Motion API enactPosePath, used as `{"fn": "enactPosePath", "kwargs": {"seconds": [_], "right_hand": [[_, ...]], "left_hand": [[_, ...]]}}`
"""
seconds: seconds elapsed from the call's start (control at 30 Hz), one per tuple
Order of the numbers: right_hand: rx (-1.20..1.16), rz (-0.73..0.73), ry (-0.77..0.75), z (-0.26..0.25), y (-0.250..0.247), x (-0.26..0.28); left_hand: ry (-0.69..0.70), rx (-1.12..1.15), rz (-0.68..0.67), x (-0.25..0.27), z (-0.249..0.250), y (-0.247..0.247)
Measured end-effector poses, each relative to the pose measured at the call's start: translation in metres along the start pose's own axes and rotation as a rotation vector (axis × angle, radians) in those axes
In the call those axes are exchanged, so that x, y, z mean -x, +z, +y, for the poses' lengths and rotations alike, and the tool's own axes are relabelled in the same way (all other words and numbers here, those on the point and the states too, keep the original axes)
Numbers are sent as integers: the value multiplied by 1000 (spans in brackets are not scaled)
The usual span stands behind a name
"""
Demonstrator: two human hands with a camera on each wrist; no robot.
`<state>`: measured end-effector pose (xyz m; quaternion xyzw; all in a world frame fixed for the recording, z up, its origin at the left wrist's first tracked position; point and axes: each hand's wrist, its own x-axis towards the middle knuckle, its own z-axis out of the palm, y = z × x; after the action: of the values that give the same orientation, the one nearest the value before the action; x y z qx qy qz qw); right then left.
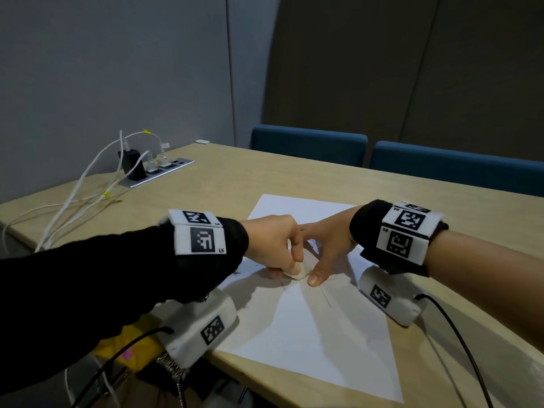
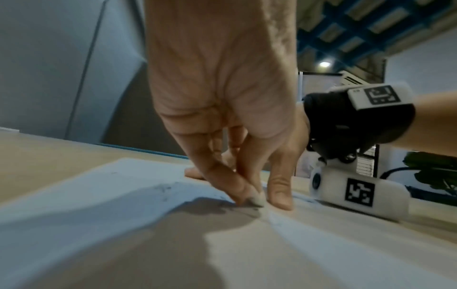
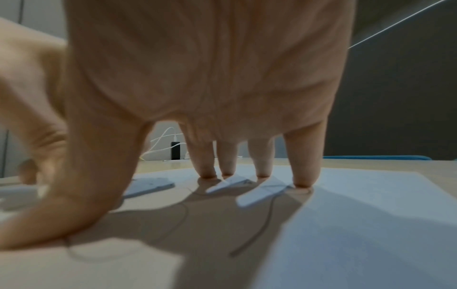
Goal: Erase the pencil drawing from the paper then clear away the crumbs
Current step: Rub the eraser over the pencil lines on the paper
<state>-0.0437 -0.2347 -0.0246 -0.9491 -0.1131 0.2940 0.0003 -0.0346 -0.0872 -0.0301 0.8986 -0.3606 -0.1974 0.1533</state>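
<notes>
A white sheet of paper (image 1: 309, 334) lies on the wooden table, with thin pencil lines (image 1: 325, 298) near its middle. My left hand (image 1: 273, 245) pinches a white eraser (image 1: 298, 272) and presses it down on the drawing. In the left wrist view the eraser (image 2: 256, 200) shows its grey, smudged tip on the paper (image 2: 99, 195). My right hand (image 1: 326, 242) is spread flat, fingers and thumb pressing the sheet just right of the eraser. The right wrist view shows its fingertips (image 3: 303, 181) planted on the paper (image 3: 371, 215), with curved pencil lines (image 3: 262, 224) running under the palm.
A power strip (image 1: 160, 170) with a black charger and white cables (image 1: 76, 201) sits at the table's far left. Two blue chair backs (image 1: 309, 144) stand behind the far edge. Small dark eraser crumbs (image 2: 163, 189) lie on the paper left of the eraser.
</notes>
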Motion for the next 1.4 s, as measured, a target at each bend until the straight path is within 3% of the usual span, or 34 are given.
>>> {"fn": "enactPosePath", "kwargs": {"seconds": [0.13,0.37,0.67,0.97,1.13,1.3,1.4], "right_hand": [[61,-5,45,-1,0,0],[114,29,102,-4,4,8],[12,0,-23,-8,9,4],[13,-16,-44,-5,9,-5],[41,9,16,-9,8,0],[63,-5,-1,-12,5,-3],[66,0,19,-14,5,-1]], "left_hand": [[-38,8,133,2,-12,-13],[-138,-31,153,11,-40,-12],[-79,20,181,2,-40,-13],[-8,-10,57,15,-25,-2],[-67,-80,243,8,-32,-10],[-9,-32,137,16,-22,0],[-16,-116,210,13,-23,-5]]}}
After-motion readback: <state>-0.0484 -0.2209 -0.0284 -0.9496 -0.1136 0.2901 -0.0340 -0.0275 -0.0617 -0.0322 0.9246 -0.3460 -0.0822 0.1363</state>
